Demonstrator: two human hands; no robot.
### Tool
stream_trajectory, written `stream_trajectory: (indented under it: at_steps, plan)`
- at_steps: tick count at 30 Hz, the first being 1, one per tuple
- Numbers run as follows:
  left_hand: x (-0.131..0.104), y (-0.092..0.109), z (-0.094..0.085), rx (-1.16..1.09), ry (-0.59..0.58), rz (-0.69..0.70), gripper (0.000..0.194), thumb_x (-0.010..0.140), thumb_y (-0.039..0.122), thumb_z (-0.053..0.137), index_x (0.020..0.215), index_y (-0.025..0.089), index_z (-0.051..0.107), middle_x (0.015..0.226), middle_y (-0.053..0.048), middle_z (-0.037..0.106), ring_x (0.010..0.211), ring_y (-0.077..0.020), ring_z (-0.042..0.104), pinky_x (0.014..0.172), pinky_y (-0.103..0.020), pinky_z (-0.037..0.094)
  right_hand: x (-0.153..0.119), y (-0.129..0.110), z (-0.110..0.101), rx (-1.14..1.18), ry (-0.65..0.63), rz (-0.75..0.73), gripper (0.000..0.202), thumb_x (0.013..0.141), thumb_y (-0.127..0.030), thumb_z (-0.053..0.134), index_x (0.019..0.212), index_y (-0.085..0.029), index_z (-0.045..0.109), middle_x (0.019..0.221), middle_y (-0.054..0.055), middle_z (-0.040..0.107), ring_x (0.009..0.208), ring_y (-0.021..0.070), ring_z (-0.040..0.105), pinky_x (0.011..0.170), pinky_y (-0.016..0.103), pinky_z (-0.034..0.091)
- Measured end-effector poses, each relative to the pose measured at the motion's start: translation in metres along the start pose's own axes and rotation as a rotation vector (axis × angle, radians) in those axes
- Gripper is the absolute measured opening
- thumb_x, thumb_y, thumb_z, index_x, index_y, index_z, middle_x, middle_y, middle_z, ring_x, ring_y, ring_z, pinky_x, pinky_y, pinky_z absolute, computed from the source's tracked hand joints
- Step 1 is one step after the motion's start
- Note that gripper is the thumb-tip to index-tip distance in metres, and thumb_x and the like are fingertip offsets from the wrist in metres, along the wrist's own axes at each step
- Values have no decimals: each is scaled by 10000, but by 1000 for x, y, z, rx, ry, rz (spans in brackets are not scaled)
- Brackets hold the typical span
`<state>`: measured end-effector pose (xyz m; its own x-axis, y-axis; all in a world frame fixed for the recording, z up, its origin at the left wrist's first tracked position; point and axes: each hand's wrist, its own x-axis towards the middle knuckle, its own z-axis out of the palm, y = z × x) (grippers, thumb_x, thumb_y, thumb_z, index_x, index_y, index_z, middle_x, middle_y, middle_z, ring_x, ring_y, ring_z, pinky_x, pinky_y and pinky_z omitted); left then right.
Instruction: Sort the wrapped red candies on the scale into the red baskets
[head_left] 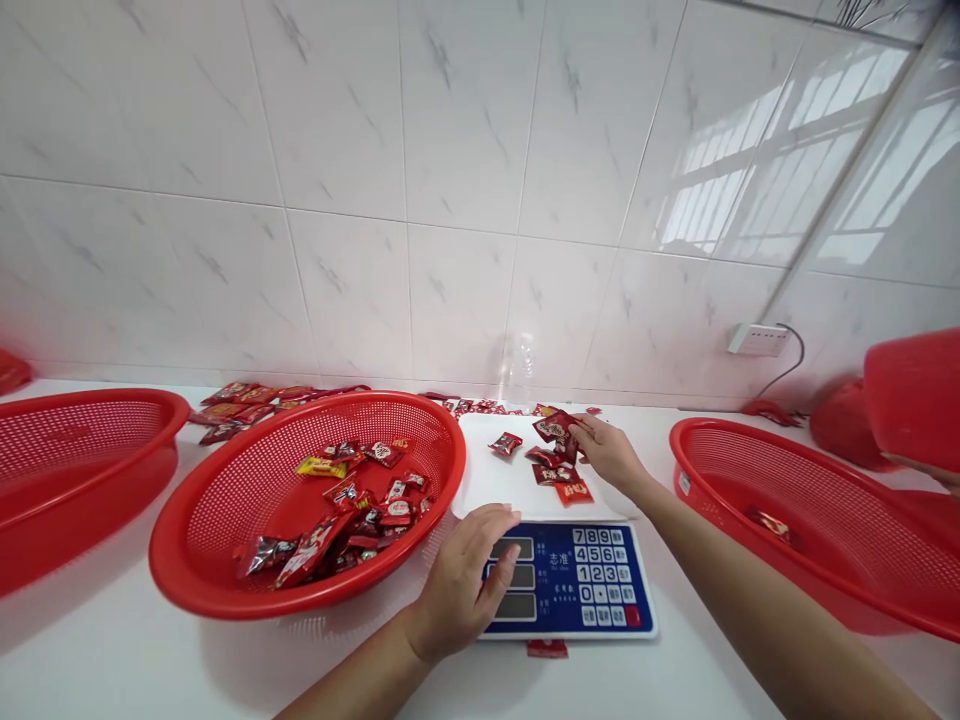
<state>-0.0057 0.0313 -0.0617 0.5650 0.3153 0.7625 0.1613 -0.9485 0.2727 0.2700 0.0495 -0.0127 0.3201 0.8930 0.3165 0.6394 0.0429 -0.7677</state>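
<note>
My right hand (pixel 600 447) pinches a dark red candy packet (pixel 556 427) over the white pan (pixel 480 490) of a scale. Several more small packets lie on the pan, among them an orange-red one (pixel 574 492) and a small red one (pixel 506 443). My left hand (pixel 469 580) is over the left edge of the scale's blue keypad panel (pixel 566 580), fingers apart, holding nothing. Just left of it, a red mesh basket (pixel 180 560) contains many mixed wrapped candies (pixel 367 520). A red packet (pixel 547 648) lies at the panel's front edge.
Another red basket (pixel 75 400) is at the far left. On the right, a red basket (pixel 697 440) has a packet (pixel 771 524) inside. Packets (pixel 247 400) and a clear bottle (pixel 520 375) are along the wall. A person's hand (pixel 926 470) is near a red container (pixel 915 395).
</note>
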Motion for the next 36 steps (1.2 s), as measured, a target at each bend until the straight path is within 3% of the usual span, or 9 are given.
stream_trajectory:
  at_steps: [9, 12, 17, 21, 23, 25, 28, 33, 36]
  plan:
    - [-2, -2, 1, -50, -1, -17, 487, 844, 84, 521, 1297, 221, 406, 1214, -84, 564, 1180, -197, 489, 1022, -353, 410, -9, -17, -15, 172, -46, 128, 334, 815, -459, 523, 1021, -205, 589, 645, -5, 611, 519, 123, 558, 433, 232, 486]
    - [-2, 1, 4, -180, 39, -134, 496, 861, 115, 519, 1314, 271, 393, 1255, -74, 530, 1186, -211, 485, 1028, -392, 404, -18, -34, -13, 222, -132, 112, 327, 809, -448, 546, 1012, -196, 595, 578, -18, 589, 482, 115, 530, 413, 218, 456]
    - [10, 20, -1, -836, 235, -542, 488, 923, 274, 479, 1363, 329, 276, 1419, -77, 352, 1221, -217, 457, 974, -405, 459, -46, -72, -6, 314, -353, 45, 346, 800, -460, 575, 1024, -198, 601, 589, -34, 574, 451, 96, 503, 400, 210, 435]
    - [18, 27, -8, -1410, -39, -795, 440, 933, 372, 446, 1350, 286, 331, 1357, -111, 460, 1153, -258, 541, 797, -390, 557, -77, -97, 2, 314, -527, -52, 247, 836, -413, 553, 950, -203, 616, 688, -8, 608, 560, 110, 553, 454, 204, 435]
    - [18, 27, -7, -1534, -197, -921, 398, 918, 365, 483, 1292, 244, 416, 1243, -117, 568, 1034, -259, 623, 679, -347, 582, -90, -103, 6, 256, -511, -154, 205, 873, -379, 510, 922, -218, 626, 759, 7, 641, 661, 126, 575, 551, 227, 459]
    - [16, 26, -5, -1560, -231, -1002, 348, 902, 348, 522, 1219, 211, 482, 1124, -107, 641, 945, -243, 665, 649, -317, 584, -98, -103, 10, 241, -486, -196, 228, 905, -378, 455, 961, -239, 627, 789, 8, 645, 697, 134, 576, 603, 247, 465]
    - [17, 26, -2, -1545, -183, -1051, 299, 887, 335, 553, 1139, 175, 534, 1031, -103, 680, 876, -228, 688, 655, -302, 586, -100, -97, 12, 358, -428, -81, 300, 909, -450, 414, 1021, -244, 600, 732, -5, 601, 612, 129, 556, 541, 251, 469]
    - [24, 27, -5, -1492, -58, -1110, 293, 897, 339, 534, 1105, 134, 558, 1019, -131, 685, 856, -223, 691, 638, -278, 584, -94, -86, 6, 585, -135, 94, 369, 865, -532, 456, 1056, -229, 545, 796, 5, 596, 615, 123, 565, 553, 265, 518]
    - [25, 27, -8, -1464, 11, -1119, 284, 887, 322, 556, 1113, 150, 553, 1055, -121, 677, 898, -221, 678, 679, -295, 582, -95, -84, 5, 718, -177, 145, 374, 866, -533, 457, 1106, -248, 489, 849, 10, 612, 607, 118, 569, 552, 276, 534]
